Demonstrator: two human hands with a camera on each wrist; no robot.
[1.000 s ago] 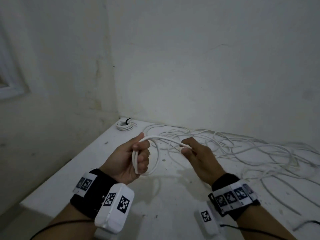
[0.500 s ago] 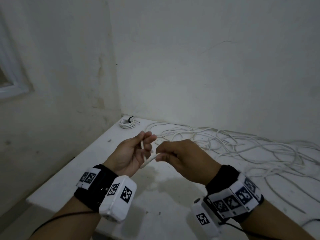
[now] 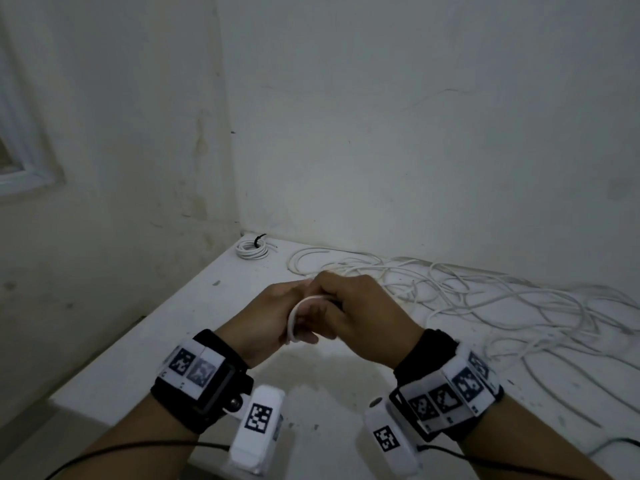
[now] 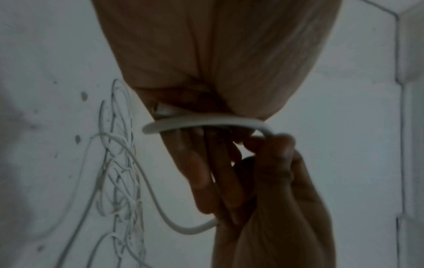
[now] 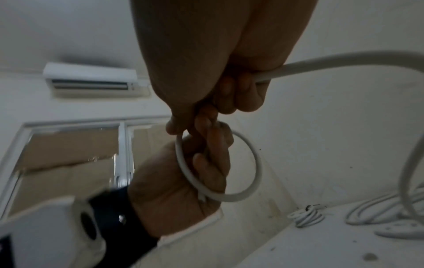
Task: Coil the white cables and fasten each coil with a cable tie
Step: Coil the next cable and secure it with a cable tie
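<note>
- White cable is being wound into a first small loop, with the left hand curling its grip round the loop above the tabletop.
- Right hand is pinching the running length, feeding it over.
- Next turn is probably calling for slack from the loose cables.
- Tied coil is sitting in the far corner; walls are crowding the back and left, and the near edge is lying under the wrists.
</note>
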